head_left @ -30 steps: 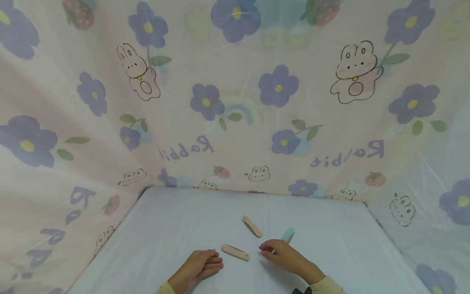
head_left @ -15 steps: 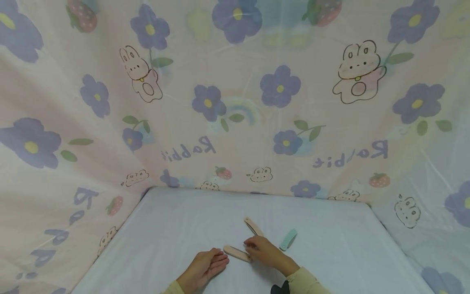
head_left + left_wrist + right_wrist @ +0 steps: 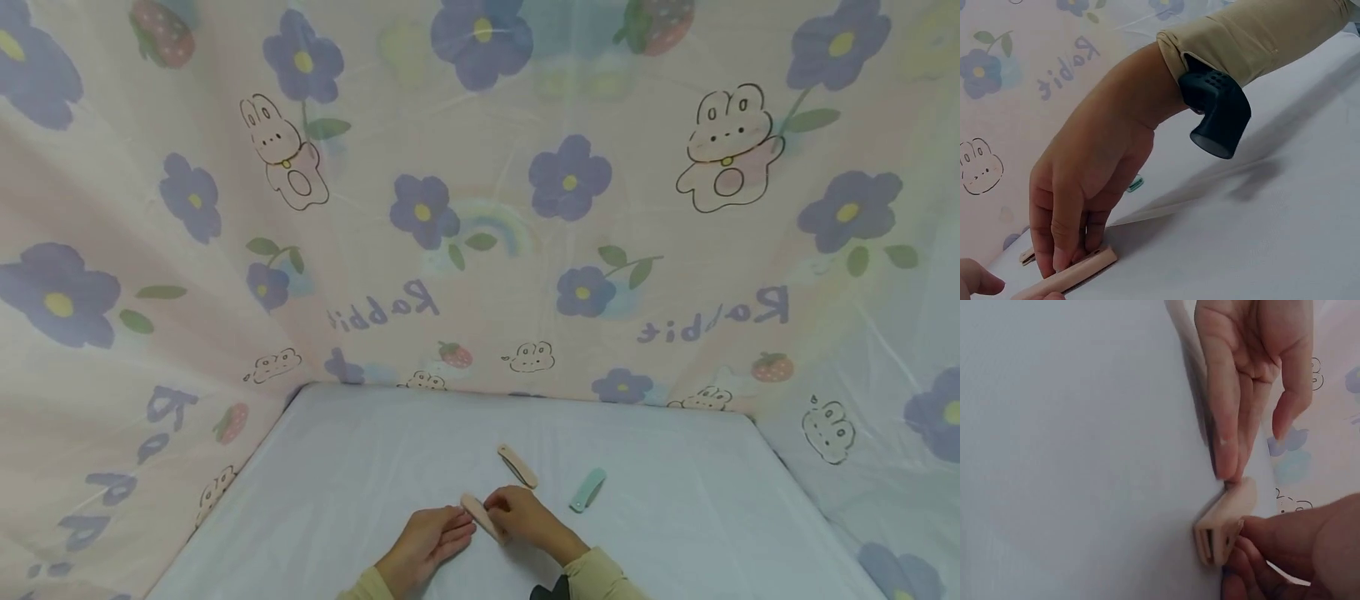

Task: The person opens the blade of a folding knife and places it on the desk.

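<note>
Item one: peach clipper (image 3: 479, 512), near middle of the white cloth (image 3: 360, 467), between the hands. Long axis runs from far left to near right; rounded end far left, slotted end near right. Right hand (image 3: 527, 522) pinches it with thumb and fingers; left hand (image 3: 433, 539), fingers extended, fingertips at the rounded end.

Item two: second peach clipper (image 3: 517, 467), just beyond the right hand, axis roughly parallel to item one.

Item three: mint clipper (image 3: 587, 490), to the right, axis slanting from far right to near left; right hand lies between it and item one.

Backdrop: flower-and-rabbit curtain (image 3: 480, 275).
</note>
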`<action>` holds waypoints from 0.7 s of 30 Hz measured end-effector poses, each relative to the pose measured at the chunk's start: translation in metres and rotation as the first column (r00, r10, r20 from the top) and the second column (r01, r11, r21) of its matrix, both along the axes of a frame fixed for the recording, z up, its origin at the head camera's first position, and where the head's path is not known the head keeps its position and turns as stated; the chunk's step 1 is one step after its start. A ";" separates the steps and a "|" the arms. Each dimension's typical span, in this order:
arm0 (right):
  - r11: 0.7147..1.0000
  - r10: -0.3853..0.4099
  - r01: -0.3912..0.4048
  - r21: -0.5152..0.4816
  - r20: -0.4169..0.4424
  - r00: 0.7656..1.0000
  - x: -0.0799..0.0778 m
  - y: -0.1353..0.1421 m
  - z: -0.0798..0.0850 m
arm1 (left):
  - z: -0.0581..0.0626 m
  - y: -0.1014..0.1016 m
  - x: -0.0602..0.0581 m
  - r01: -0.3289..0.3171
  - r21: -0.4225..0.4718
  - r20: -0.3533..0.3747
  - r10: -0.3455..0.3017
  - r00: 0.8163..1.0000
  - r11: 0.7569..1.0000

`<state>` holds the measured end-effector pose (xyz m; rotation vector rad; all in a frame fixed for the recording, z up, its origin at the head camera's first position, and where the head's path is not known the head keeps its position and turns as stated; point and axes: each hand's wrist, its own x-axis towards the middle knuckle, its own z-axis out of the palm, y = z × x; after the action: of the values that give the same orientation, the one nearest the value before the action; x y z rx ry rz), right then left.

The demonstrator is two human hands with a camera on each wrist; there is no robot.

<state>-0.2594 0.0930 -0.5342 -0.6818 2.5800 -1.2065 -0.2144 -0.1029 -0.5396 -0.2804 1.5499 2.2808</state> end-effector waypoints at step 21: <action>0.889 -0.085 0.241 -0.389 0.377 0.922 0.020 0.000 -0.003 | -0.008 0.019 -0.006 -0.044 -0.271 -0.239 -0.023 0.971 0.962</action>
<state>-0.2393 0.0932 -0.5377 -0.2755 2.1237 -1.8003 -0.2208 -0.0841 -0.5473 -0.0841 1.9969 2.1682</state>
